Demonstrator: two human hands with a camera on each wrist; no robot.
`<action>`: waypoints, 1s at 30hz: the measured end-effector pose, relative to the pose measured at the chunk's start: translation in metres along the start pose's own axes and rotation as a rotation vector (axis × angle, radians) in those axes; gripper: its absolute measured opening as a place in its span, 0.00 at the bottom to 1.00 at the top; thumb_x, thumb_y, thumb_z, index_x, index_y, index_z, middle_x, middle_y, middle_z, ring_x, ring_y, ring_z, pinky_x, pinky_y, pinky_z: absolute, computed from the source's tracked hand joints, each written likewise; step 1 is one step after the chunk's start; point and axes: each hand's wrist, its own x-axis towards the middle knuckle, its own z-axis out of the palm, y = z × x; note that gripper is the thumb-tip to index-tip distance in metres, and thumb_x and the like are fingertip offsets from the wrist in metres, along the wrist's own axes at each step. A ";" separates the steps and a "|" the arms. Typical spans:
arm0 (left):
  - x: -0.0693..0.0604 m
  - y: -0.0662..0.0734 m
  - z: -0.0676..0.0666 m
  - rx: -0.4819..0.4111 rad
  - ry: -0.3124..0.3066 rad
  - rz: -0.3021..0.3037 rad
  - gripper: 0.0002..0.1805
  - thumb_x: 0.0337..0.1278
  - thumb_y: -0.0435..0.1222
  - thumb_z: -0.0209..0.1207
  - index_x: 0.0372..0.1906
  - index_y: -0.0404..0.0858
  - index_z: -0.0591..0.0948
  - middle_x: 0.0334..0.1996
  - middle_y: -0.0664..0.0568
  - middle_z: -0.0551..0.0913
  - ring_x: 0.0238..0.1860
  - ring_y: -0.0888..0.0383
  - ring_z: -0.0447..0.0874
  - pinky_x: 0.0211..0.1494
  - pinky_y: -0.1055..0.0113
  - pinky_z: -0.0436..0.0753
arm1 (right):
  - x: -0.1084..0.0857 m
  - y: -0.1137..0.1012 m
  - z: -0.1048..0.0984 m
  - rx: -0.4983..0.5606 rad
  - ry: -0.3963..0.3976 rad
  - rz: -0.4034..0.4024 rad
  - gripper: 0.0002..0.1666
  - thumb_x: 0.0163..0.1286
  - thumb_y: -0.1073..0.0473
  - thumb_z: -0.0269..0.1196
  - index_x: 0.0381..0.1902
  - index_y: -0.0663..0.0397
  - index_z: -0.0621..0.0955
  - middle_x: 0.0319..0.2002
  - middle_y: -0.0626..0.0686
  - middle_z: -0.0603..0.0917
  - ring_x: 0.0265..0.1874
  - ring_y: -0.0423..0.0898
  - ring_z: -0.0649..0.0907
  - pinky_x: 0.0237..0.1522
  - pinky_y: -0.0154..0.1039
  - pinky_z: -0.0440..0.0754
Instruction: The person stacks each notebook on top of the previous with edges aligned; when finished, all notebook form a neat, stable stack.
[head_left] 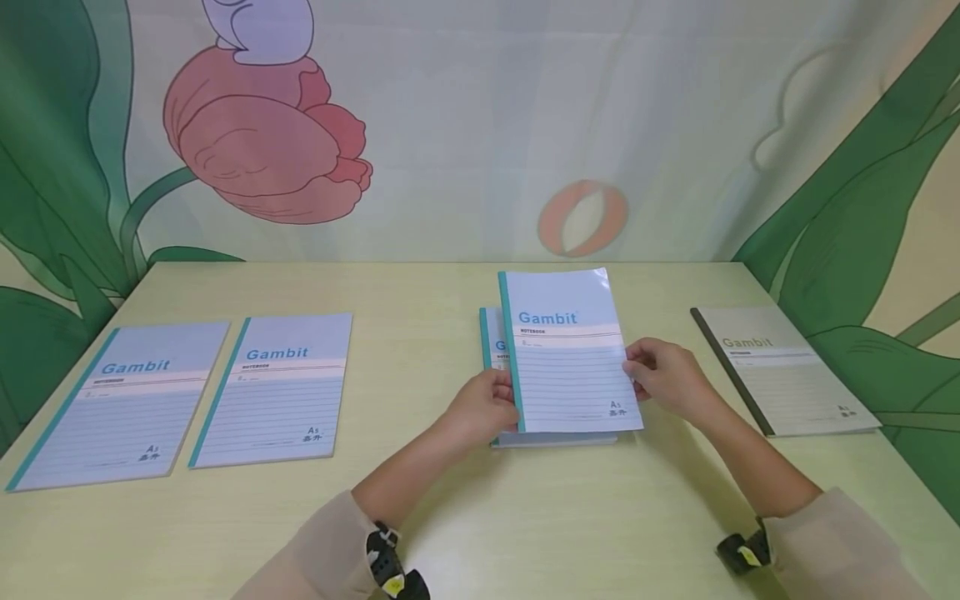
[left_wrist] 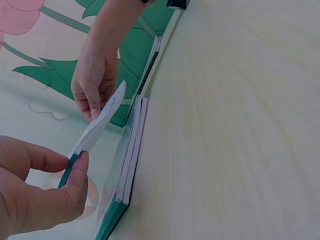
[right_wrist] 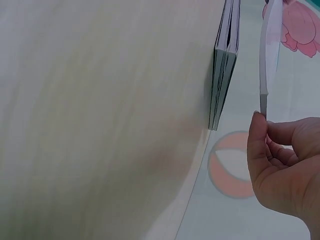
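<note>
Between both hands a blue Gambit notebook [head_left: 566, 375] with a teal spine is held up over the table. My left hand [head_left: 480, 407] pinches its spine edge between thumb and fingers. On the opposite edge, my right hand [head_left: 667, 379] grips the loose page side with thumb and finger. Under it, and apart from it, lies a small stack of notebooks [left_wrist: 131, 155]; the left wrist view shows two thicknesses with teal spines. From the head, the held notebook hides most of that stack.
Two more blue notebooks, one at the far left [head_left: 116, 408] and one beside it [head_left: 270, 392], lie flat on the table [head_left: 405, 350]. A grey notebook with a dark spine [head_left: 783, 375] lies near the right edge. Behind the table hangs a printed curtain [head_left: 450, 125].
</note>
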 end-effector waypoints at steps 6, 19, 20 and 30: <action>-0.002 -0.001 -0.003 -0.021 -0.005 -0.005 0.26 0.49 0.19 0.51 0.57 0.24 0.65 0.40 0.43 0.74 0.39 0.52 0.74 0.41 0.65 0.80 | 0.001 -0.002 0.005 0.001 -0.006 -0.009 0.10 0.67 0.70 0.54 0.43 0.73 0.73 0.32 0.62 0.78 0.27 0.51 0.78 0.30 0.42 0.83; -0.002 -0.003 -0.008 -0.046 -0.019 -0.038 0.24 0.52 0.20 0.52 0.57 0.23 0.65 0.39 0.42 0.74 0.39 0.52 0.75 0.43 0.63 0.81 | 0.000 -0.006 0.009 -0.021 -0.027 -0.014 0.08 0.66 0.71 0.54 0.42 0.72 0.74 0.30 0.60 0.78 0.25 0.48 0.77 0.28 0.39 0.82; -0.002 -0.003 -0.008 -0.047 -0.018 -0.041 0.24 0.52 0.20 0.53 0.57 0.23 0.65 0.39 0.42 0.74 0.38 0.52 0.75 0.43 0.63 0.81 | 0.000 -0.006 0.010 -0.023 -0.029 -0.014 0.08 0.66 0.71 0.54 0.42 0.72 0.74 0.30 0.59 0.78 0.25 0.48 0.77 0.28 0.40 0.82; 0.001 -0.006 -0.012 -0.063 -0.029 -0.065 0.22 0.54 0.21 0.53 0.56 0.23 0.66 0.39 0.42 0.74 0.39 0.52 0.77 0.44 0.63 0.80 | 0.003 -0.005 0.012 -0.035 -0.035 -0.005 0.09 0.66 0.70 0.55 0.42 0.71 0.74 0.30 0.59 0.78 0.25 0.48 0.77 0.28 0.38 0.82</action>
